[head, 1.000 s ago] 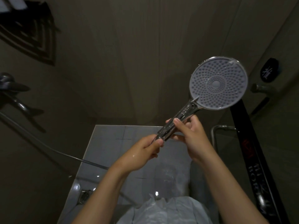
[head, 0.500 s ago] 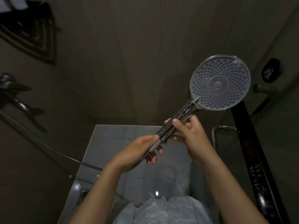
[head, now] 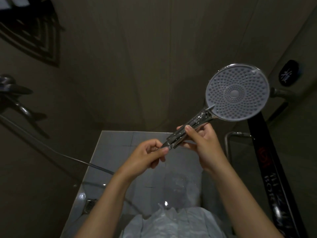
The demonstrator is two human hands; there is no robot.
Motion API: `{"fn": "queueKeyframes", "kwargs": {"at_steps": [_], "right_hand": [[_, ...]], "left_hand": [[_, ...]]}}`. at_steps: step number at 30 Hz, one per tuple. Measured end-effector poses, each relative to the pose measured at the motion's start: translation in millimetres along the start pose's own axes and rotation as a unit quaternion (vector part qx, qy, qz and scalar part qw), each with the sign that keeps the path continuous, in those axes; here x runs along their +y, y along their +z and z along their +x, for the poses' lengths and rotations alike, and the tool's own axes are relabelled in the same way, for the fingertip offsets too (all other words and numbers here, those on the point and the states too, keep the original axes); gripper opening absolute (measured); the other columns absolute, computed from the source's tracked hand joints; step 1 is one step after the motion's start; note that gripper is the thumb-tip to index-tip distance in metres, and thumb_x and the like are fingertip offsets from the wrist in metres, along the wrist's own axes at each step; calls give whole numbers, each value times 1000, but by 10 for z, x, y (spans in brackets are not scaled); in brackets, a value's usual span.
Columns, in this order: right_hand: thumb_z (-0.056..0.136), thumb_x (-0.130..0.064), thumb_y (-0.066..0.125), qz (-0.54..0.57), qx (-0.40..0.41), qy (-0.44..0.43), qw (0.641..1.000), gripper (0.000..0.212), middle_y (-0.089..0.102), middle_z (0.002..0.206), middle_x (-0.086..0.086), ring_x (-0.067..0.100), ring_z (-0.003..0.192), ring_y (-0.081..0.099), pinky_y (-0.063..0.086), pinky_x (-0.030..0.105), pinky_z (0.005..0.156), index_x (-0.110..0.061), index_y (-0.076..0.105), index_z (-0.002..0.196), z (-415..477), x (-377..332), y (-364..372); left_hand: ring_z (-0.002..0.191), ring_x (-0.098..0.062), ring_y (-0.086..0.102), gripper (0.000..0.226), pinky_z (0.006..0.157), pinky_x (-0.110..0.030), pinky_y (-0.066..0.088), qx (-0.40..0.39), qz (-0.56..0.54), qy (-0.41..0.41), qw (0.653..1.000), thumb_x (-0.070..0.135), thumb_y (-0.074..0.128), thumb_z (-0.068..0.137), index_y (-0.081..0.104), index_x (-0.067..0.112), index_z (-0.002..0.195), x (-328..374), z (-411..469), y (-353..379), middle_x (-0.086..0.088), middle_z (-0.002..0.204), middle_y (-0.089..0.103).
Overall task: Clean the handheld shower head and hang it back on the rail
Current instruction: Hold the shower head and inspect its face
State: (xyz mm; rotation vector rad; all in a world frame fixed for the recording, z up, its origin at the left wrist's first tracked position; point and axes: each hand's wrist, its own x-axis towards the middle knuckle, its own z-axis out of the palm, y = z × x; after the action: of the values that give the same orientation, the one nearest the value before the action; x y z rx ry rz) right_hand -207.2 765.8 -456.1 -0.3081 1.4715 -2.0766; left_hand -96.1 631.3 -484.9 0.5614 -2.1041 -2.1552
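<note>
Since the earlier frame, your shower head [head: 237, 92] has shifted slightly down and to the right. Your left hand [head: 145, 158] has slid to the very bottom end of the handle [head: 197, 122].

Shower head: round, pale grey face covered in rings of small nozzles, set in a chrome rim. The face is turned toward you. The chrome handle slopes down and left from it, wet and glinting.

Right hand [head: 204, 146]: curled round the middle of the handle, thumb lying across the top, fingers wrapped beneath.

Left hand: thumb and forefinger pinch the handle's lower end; the remaining fingers are curled under.

Position: the shower head is held in the air above the tiled floor [head: 116, 148], up and to the right of both hands, with the right hand nearer the face and the left just below it. The hose [head: 68, 156] runs away to the left and passes behind your left forearm.
</note>
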Motion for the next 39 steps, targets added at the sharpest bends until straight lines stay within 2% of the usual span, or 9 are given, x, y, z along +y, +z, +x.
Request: {"fn": "queueKeyframes", "kwargs": {"at_steps": [4,7,10,13,17,26,32,35,39], "right_hand": [[92,-4,53,3,5,7,1000,12,71,91,9,13,76,72,54,22,56,-13,47,96,4,-8,-37],[91,-6,55,-4,9,10,1000,12,72,92,8,13,78,72,55,23,57,-15,48,96,4,2,-54],[91,-5,54,-2,10,11,1000,12,72,90,8,12,77,72,54,22,56,-14,47,96,-8,17,-48],[92,-3,53,7,6,8,1000,12,71,90,9,12,76,72,55,22,57,-12,47,97,-19,27,-30],[92,-5,54,-7,5,9,1000,12,71,93,10,14,79,72,56,24,59,-10,48,101,-17,27,-31],[91,-6,55,-15,16,10,1000,11,71,96,12,18,83,72,57,28,63,-14,50,96,5,40,-56],[91,-3,54,-12,23,3,1000,12,70,92,11,12,75,72,56,24,58,-14,48,93,17,21,-53],[91,-3,54,-12,24,5,1000,12,69,93,12,12,75,72,58,25,59,-13,48,94,19,27,-64],[91,-3,54,-14,24,7,1000,12,70,91,10,13,76,72,59,27,62,-13,48,93,23,23,-69]], "left_hand": [[37,-6,38,33,41,-17,28,-19,42,-19,999,35,47,95,62,10,80,53,-33,41,6,49,52],[36,-6,35,36,40,-16,27,-24,34,-25,999,34,40,93,64,8,84,57,-55,67,5,48,50],[36,-6,33,33,40,-18,24,-19,-3,-22,1000,32,44,92,65,7,90,36,-75,42,0,52,51],[37,-7,32,17,38,-17,22,0,-18,-26,1000,22,67,81,60,12,93,21,-88,4,2,53,54],[39,-5,32,26,39,-17,23,41,-8,-29,999,-1,71,77,52,14,86,-6,-73,12,8,55,57],[36,-6,32,19,35,-16,24,29,-5,-16,999,4,64,84,47,9,80,-11,-71,-7,3,53,58],[35,-6,34,15,35,-14,26,-10,2,-6,1000,16,56,89,50,8,77,-6,-42,-6,-2,55,57],[37,-6,35,23,37,-14,27,-29,20,-8,999,29,51,88,54,8,79,-2,-45,-3,-1,57,58],[37,-4,33,32,39,-15,25,-36,43,-26,998,24,36,99,56,9,79,-7,-40,20,1,55,57]]}}
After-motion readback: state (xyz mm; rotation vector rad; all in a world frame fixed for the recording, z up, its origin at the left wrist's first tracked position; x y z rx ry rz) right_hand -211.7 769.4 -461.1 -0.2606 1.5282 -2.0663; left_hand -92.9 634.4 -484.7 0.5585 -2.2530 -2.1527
